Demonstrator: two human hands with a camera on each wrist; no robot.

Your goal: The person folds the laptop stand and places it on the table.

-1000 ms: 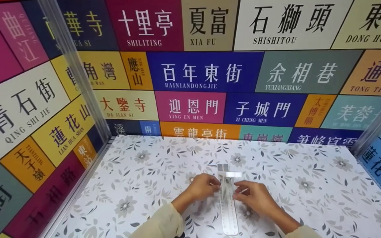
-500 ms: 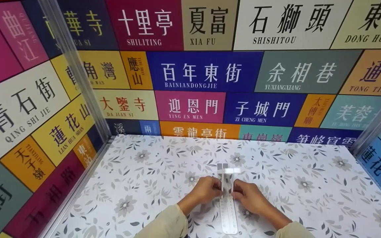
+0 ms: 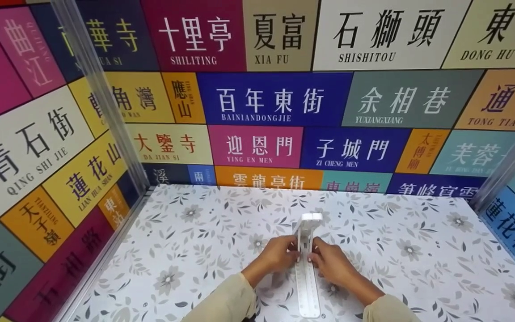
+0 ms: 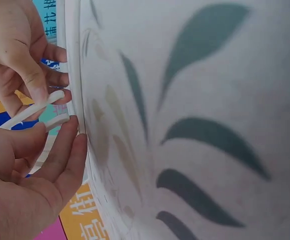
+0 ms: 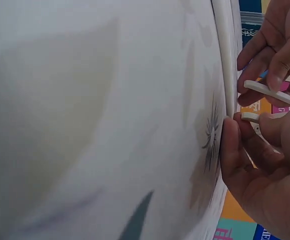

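Observation:
A white folding stand [image 3: 307, 297] is on the table, with a long, round-ended flat strip toward the person and two slim legs under a raised top piece [image 3: 311, 218]. My left hand [image 3: 277, 255] pinches the left leg between thumb and fingers. On the other side, my right hand [image 3: 332, 263] pinches the right leg. The left wrist view shows two white leg ends [image 4: 57, 121] near the tabletop, each at one hand's thumb and fingers. In the right wrist view, my right hand [image 5: 270, 175] is below and my left hand [image 5: 280, 55] above. The fingers partly hide the legs.
The table [image 3: 221, 210] has a white cover printed with grey flowers and leaves. Behind it and along the sides stand panels [image 3: 275, 98] of coloured street-name signs. Clear strips [image 3: 119, 112] run up the panel corners.
Both hands have closed in on the legs from either side and now grip them. The stand's top piece has tilted and risen, covering most of the grey pads that showed behind it.

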